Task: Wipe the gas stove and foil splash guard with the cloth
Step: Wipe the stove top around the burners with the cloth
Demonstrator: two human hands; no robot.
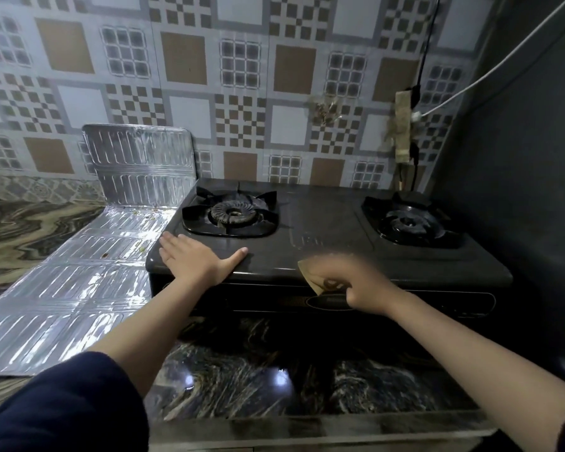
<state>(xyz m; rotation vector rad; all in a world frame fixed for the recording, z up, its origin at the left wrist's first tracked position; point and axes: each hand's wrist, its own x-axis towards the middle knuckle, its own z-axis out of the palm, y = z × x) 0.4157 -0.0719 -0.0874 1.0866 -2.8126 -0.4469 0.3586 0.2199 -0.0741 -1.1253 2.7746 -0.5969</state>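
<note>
The right hand (356,285) grips the cloth (310,272), fingers curled round it, at the front edge of the stove (323,223); the hand is blurred, so the exact finger lie is unclear. The left hand (193,259) lies flat, fingers straight and spread, on the stove's front left corner, just short of the left burner (230,215). To wipe well, keep that flat hand bracing the stove, press the cloth flat beyond the fingertips and work toward the burners. The foil guard (88,256), left of the left fingers, shows specks and looks unwiped
</note>
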